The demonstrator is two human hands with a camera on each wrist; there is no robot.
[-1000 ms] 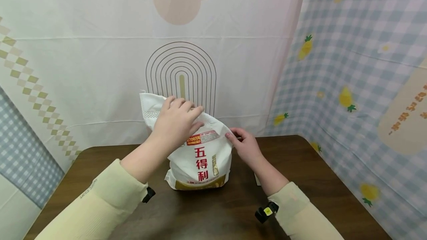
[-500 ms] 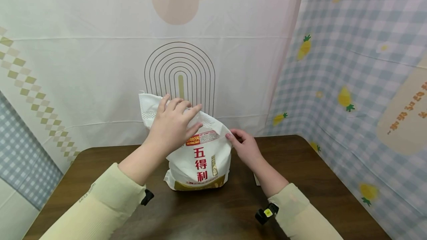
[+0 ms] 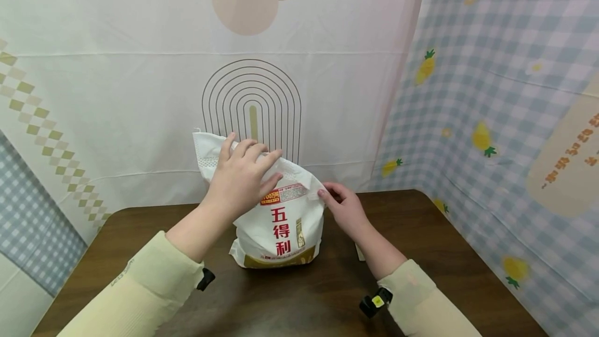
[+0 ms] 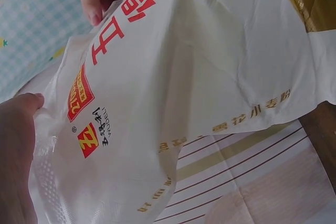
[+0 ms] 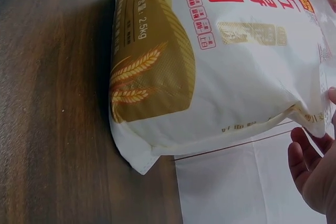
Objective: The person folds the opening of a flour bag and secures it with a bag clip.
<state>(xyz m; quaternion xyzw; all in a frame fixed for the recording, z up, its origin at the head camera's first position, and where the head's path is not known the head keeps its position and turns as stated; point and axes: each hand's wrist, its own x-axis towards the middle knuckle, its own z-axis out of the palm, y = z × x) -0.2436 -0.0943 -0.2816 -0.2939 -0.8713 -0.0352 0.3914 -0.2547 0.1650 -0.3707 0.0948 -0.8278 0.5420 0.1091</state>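
A white flour bag (image 3: 299,212) with red lettering and a gold base stands on the table, its top slanting down to the right. My left hand (image 3: 241,173) holds the upper edge, fingers reaching over it and thumb on the front; the far fingertips are hidden. In the left wrist view, the thumb of the left hand (image 4: 16,150) lies against the plastic. My right hand (image 3: 345,207) pinches the bag's upper right corner between thumb and fingers. The right wrist view shows that right hand (image 5: 315,171) beside the folded corner, other fingers loosely bent.
The dark wooden table (image 3: 281,300) ends against a white printed curtain (image 3: 140,108) behind the bag. A blue checked pineapple curtain (image 3: 468,92) lines the right side. A small pale object (image 3: 359,253) is partly hidden by the right forearm.
My left hand has shifted very slightly left, with its fingers a little more spread. The right hand keeps its pinch on the corner, and the bag stays almost still.
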